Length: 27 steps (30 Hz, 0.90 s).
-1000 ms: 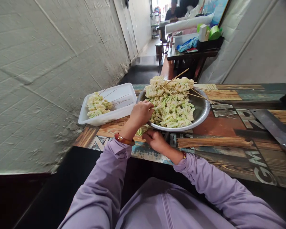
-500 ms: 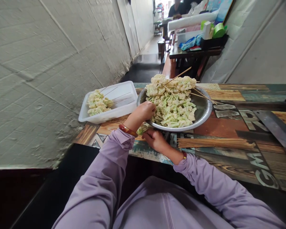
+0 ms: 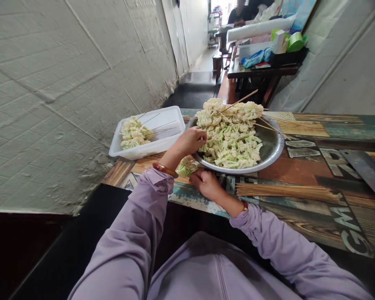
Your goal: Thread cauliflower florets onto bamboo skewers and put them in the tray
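Observation:
A metal bowl (image 3: 279,152) holds a heap of cut cauliflower (image 3: 234,146), with several loaded cauliflower skewers (image 3: 242,110) lying across its far side. My left hand (image 3: 192,140) is over the bowl's left rim, its fingers curled beside the florets; their tips are hidden, so anything inside them does not show. Just below the rim, my right hand (image 3: 208,183) is closed around a bamboo skewer (image 3: 221,209). Cauliflower florets (image 3: 186,166) sit on that skewer's far end, under my left wrist.
Left of the bowl stands a white plastic tray (image 3: 168,143) with more cauliflower skewers (image 3: 134,133). A bundle of bare bamboo skewers (image 3: 287,191) lies in front of the bowl. A cleaver (image 3: 367,171) rests at the right. Beyond, a person (image 3: 236,16) is near a cluttered table (image 3: 265,71).
My left hand has lifted slightly and its fingers have moved a little, showing more of the florets on the skewer. My right hand keeps its hold. The whole view has shifted a little.

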Available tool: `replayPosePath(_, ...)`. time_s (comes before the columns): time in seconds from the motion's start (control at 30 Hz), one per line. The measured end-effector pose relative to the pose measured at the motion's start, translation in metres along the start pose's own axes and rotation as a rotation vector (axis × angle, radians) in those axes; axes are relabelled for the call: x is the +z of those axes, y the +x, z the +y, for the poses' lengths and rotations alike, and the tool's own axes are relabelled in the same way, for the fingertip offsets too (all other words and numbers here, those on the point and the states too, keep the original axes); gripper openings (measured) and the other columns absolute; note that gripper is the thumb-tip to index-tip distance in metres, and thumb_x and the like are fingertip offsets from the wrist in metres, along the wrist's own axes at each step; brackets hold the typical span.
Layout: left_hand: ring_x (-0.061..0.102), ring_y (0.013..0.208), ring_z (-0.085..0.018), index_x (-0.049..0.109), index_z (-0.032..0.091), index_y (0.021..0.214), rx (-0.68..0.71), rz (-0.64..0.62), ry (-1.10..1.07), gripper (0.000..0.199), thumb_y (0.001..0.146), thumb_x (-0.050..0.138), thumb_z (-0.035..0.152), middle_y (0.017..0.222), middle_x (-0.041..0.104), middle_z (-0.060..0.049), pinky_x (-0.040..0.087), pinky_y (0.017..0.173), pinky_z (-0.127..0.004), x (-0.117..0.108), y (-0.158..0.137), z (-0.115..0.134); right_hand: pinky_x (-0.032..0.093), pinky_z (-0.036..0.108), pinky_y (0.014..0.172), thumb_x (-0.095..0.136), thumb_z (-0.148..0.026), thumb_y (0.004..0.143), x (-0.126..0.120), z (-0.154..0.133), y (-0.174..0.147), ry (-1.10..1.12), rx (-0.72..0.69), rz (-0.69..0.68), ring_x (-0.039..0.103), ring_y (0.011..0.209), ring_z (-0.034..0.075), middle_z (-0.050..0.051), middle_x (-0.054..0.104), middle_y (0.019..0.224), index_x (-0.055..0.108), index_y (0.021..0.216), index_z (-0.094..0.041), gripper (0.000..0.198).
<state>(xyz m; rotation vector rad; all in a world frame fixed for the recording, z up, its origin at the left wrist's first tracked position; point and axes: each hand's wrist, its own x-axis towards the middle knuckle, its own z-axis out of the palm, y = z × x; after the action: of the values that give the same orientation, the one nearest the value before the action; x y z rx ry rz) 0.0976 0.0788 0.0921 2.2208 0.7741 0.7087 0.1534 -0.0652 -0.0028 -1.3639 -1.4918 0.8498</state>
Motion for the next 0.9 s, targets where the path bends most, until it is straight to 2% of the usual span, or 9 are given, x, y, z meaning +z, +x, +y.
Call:
replayPosePath(0.07, 0.044, 0.057, -0.012, 0.068, 0.017, 0.056, 0.005, 0.080, -0.049, 0.017, 0.056, 0.067, 0.000, 0.061, 0.053, 0.001, 0.040, 0.066, -0.027, -0.003, -0.002, 0.004, 0.037, 0.024, 0.059, 0.056, -0.017, 0.087, 0.001, 0.001, 0.000, -0.005, 0.016, 0.000, 0.058, 0.063, 0.015, 0.000, 0.064, 0.063, 0.067, 0.068, -0.018, 0.022)
replayPosePath(0.13, 0.045, 0.055, -0.010, 0.067, 0.016, 0.058, -0.046, 0.122, -0.167, 0.015, 0.058, 0.069, 0.001, 0.062, 0.056, 0.001, 0.039, 0.061, -0.025, -0.004, -0.004, 0.007, 0.037, 0.024, 0.058, 0.056, -0.018, 0.087, 0.002, 0.003, 0.000, -0.012, 0.024, 0.000, 0.057, 0.062, 0.015, 0.000, 0.064, 0.063, 0.067, 0.068, -0.018, 0.022)
replayPosePath(0.3, 0.056, 0.047, -0.012, 0.063, 0.013, 0.069, -0.249, 0.124, -0.567, 0.009, 0.069, 0.071, 0.011, 0.054, 0.057, 0.001, 0.041, 0.049, -0.022, -0.002, -0.013, 0.009, 0.040, 0.025, 0.060, 0.054, -0.021, 0.088, 0.005, 0.008, 0.000, -0.005, 0.007, 0.020, 0.057, 0.061, 0.015, 0.001, 0.065, 0.063, 0.068, 0.070, -0.019, 0.023)
replayPosePath(0.4, 0.060, 0.050, -0.013, 0.067, 0.012, 0.080, -0.271, 0.156, -0.753, 0.010, 0.073, 0.072, 0.017, 0.058, 0.060, 0.000, 0.050, 0.053, -0.026, -0.004, -0.020, 0.010, 0.041, 0.025, 0.061, 0.053, -0.024, 0.088, 0.006, 0.011, 0.000, 0.010, -0.008, 0.041, 0.059, 0.064, 0.016, 0.001, 0.066, 0.065, 0.068, 0.071, -0.019, 0.023)
replayPosePath(0.57, 0.065, 0.063, -0.011, 0.069, 0.009, 0.081, -0.329, 0.216, -0.988, 0.013, 0.070, 0.075, 0.012, 0.071, 0.067, -0.003, 0.056, 0.071, -0.027, -0.016, -0.038, 0.013, 0.038, 0.024, 0.054, 0.049, -0.030, 0.089, 0.007, 0.013, -0.003, 0.039, -0.002, 0.033, 0.052, 0.054, 0.014, -0.002, 0.055, 0.053, 0.066, 0.071, -0.019, 0.027)
replayPosePath(0.67, 0.067, 0.067, -0.011, 0.067, 0.011, 0.082, -0.331, 0.358, -1.010, 0.015, 0.069, 0.075, 0.010, 0.074, 0.070, -0.003, 0.056, 0.073, -0.025, -0.027, -0.053, 0.011, 0.035, 0.024, 0.050, 0.048, -0.035, 0.090, 0.007, 0.015, -0.005, 0.054, 0.010, 0.021, 0.046, 0.048, 0.013, -0.004, 0.048, 0.048, 0.064, 0.071, -0.020, 0.029)
replayPosePath(0.77, 0.067, 0.066, -0.011, 0.065, 0.013, 0.082, -0.352, 0.546, -0.991, 0.015, 0.071, 0.075, 0.012, 0.072, 0.070, -0.002, 0.055, 0.069, -0.025, -0.040, -0.072, -0.002, 0.034, 0.024, 0.047, 0.048, -0.041, 0.091, 0.008, 0.019, -0.006, 0.087, 0.009, 0.019, 0.044, 0.046, 0.013, -0.004, 0.047, 0.047, 0.064, 0.073, -0.020, 0.032)
replayPosePath(0.9, 0.065, 0.064, -0.011, 0.064, 0.014, 0.083, -0.478, 0.701, -1.011, 0.019, 0.068, 0.075, 0.012, 0.073, 0.070, -0.003, 0.047, 0.055, -0.019, -0.045, -0.099, -0.029, 0.033, 0.025, 0.046, 0.050, -0.049, 0.090, 0.009, 0.021, -0.008, 0.175, 0.032, 0.041, 0.044, 0.046, 0.013, -0.003, 0.047, 0.048, 0.066, 0.078, -0.020, 0.036)
